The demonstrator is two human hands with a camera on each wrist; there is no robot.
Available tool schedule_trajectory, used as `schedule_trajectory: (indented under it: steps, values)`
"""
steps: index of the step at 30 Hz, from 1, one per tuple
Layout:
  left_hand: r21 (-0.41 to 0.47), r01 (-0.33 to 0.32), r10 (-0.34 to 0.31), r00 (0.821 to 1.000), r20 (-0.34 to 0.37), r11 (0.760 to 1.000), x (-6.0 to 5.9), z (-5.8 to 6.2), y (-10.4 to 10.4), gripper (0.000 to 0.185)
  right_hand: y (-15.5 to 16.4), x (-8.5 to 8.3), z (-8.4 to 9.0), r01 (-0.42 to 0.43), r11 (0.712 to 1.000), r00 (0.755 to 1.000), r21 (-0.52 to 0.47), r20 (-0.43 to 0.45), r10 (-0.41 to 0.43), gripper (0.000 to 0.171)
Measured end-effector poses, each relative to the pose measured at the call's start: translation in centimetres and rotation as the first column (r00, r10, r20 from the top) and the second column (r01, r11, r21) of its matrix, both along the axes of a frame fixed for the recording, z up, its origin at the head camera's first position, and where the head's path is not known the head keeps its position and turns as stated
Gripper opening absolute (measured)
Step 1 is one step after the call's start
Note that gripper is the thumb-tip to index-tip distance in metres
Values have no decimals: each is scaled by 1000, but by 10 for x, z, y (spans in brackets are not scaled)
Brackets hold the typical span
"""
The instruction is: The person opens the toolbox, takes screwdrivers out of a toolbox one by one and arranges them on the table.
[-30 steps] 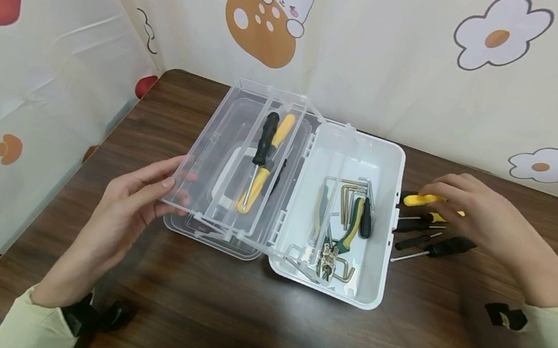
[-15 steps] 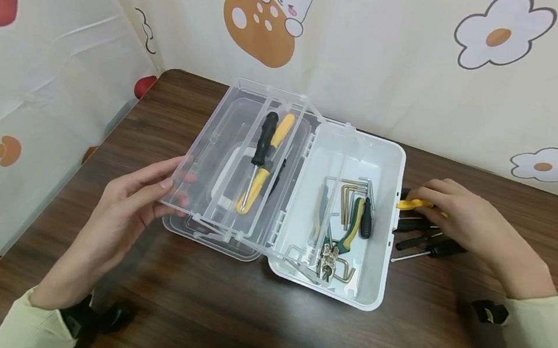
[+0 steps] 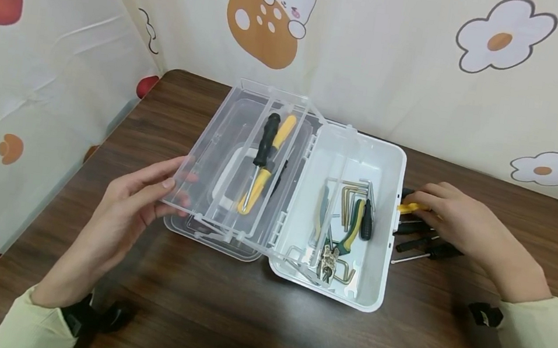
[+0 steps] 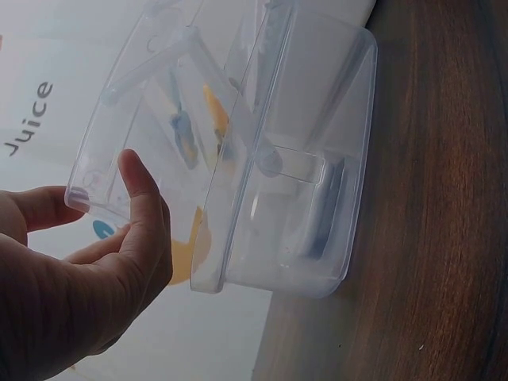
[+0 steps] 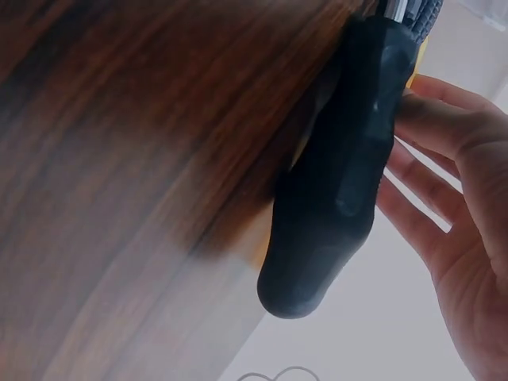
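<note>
At right of frame, your right hand [image 3: 463, 222], the nearer, pinches the yellow tool [image 3: 413, 207], lying roughly left-right beside the box [image 3: 388, 165], as your left hand [image 3: 126, 207] grips the tray [image 3: 221, 131].

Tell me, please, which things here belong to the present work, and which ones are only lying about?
In the work, it seems:
clear tray, gripped by the left hand
white toolbox, open
yellow-handled tool, touched by the right hand

Only lying about, probably:
green-yellow pliers and L-shaped keys in the toolbox
black-handled screwdriver in the tray
</note>
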State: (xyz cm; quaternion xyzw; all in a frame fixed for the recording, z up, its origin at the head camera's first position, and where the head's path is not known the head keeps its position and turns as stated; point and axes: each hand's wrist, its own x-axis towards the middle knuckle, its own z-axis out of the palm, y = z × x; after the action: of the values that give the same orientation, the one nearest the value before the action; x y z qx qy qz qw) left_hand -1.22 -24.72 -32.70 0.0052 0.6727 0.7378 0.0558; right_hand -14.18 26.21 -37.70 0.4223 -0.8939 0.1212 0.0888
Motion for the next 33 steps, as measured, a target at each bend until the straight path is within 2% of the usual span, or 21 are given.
schedule_trajectory:
  steps: [5,10,17,25,33]
  values:
    - [-3,3,-3,1000,-6,1000,0,0,0,41,-1,4,5,7,1000,1000,-11,-15,-7,41]
    - [0,5,-5,1000,-8,1000,0,0,0,41,-3,7,19,28,1000,999,-4,-39,-29,42]
    - [-4,2,-2,1000,-6,1000,1,0,0,41,-16,2,39,-65,997,992,-46,-108,60,37]
    - [-3,1,-1,1000,0,1000,0,0,0,41,-44,1,69,-62,998,996,-11,-71,61,33]
    - [-2,3,-3,1000,-3,1000,1,-1,0,42,-84,-5,94,-156,988,986,1,-56,156,35]
